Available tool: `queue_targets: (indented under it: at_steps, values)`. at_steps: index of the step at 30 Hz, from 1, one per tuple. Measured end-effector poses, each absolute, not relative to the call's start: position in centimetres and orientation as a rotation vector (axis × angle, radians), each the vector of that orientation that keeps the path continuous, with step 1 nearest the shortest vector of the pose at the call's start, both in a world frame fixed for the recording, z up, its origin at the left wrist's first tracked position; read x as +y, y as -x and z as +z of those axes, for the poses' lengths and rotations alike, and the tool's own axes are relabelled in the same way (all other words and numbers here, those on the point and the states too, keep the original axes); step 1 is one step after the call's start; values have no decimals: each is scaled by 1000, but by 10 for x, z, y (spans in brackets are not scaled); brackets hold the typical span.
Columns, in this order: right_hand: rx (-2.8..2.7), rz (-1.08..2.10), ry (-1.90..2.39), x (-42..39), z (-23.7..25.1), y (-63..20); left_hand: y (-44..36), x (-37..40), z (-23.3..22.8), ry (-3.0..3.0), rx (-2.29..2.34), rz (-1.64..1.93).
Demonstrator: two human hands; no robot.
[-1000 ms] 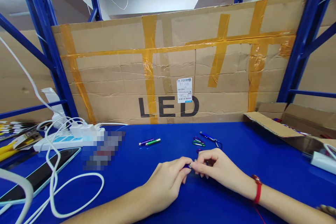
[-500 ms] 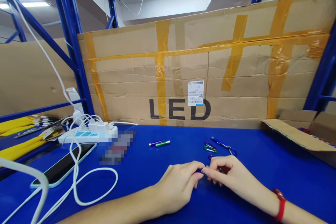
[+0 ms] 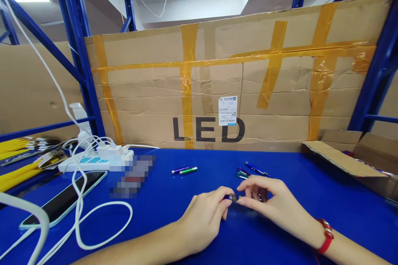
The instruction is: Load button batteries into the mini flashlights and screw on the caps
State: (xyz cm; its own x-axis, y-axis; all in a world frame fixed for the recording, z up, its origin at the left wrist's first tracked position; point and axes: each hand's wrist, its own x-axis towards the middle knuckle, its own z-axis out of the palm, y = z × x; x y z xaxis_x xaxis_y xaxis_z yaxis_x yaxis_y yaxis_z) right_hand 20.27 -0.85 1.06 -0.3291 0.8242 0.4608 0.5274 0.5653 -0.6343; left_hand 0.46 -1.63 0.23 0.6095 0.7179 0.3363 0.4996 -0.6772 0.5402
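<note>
Left hand (image 3: 203, 219) and right hand (image 3: 270, 198) pinch a small dark-blue torch (image 3: 231, 197) between fingertips, low over the table (image 3: 174, 198), likely for steadiness. Clips (image 3: 242, 172) just beyond right hand; two torches (image 3: 184, 170) beyond left.

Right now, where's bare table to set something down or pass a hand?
Free: the blue table between the right hand and the open carton, and the strip between the white cable loop and the left hand. Crowded: the left, with power strip and phone; small pens and clips behind the hands.
</note>
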Motion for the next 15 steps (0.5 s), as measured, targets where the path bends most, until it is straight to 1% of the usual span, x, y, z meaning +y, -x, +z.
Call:
queue_targets:
  at_steps: [4, 15]
  values:
    - [-2071, 277, 909, -11, 12, -207, -5, -14, 1, -2404, 962, 767]
    - [-2112, 171, 744, -11, 9, -206, -5, -15, 3, -2407, 847, 699]
